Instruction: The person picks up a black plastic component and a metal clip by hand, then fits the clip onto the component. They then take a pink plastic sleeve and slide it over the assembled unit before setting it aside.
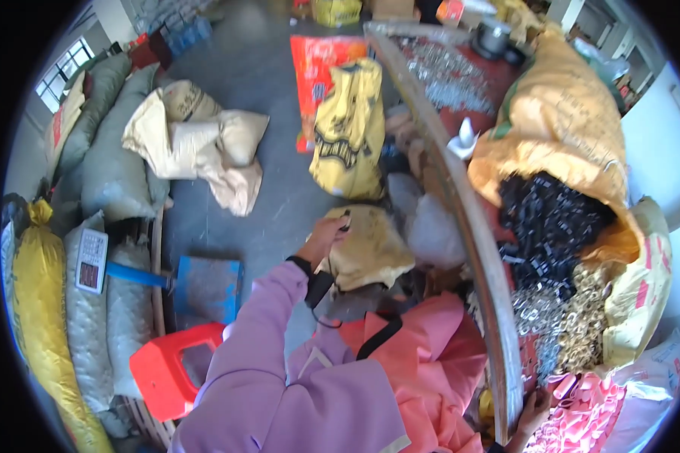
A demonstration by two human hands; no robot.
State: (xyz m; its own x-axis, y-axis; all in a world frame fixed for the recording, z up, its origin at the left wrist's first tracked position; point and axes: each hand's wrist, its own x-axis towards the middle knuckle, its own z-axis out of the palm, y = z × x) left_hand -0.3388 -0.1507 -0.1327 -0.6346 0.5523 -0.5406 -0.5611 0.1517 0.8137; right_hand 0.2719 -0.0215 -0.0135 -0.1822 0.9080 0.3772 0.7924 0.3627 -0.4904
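Observation:
My left hand point(327, 235) reaches out over a tan sack point(366, 249) on the floor, its fingers closed on a small black piece point(345, 222). A black strap hangs at that wrist. At the lower right my right hand point(535, 414) rests by the table edge, beside a heap of pink pieces point(582, 415). Its fingers are curled, and what they hold is too small to make out. Farther up the table, black plastic parts point(551, 215) spill from a big orange sack point(563, 106). Between these heaps lie silver metal rings point(538, 317) and gold-coloured ones point(584, 309).
A raised wooden rim point(480, 219) edges the table. On the floor ahead lie a yellow sack point(347, 128) and beige sacks point(204, 143). To my left stand a blue platform scale point(208, 291), a red plastic container point(166, 374) and full grey sacks point(121, 162).

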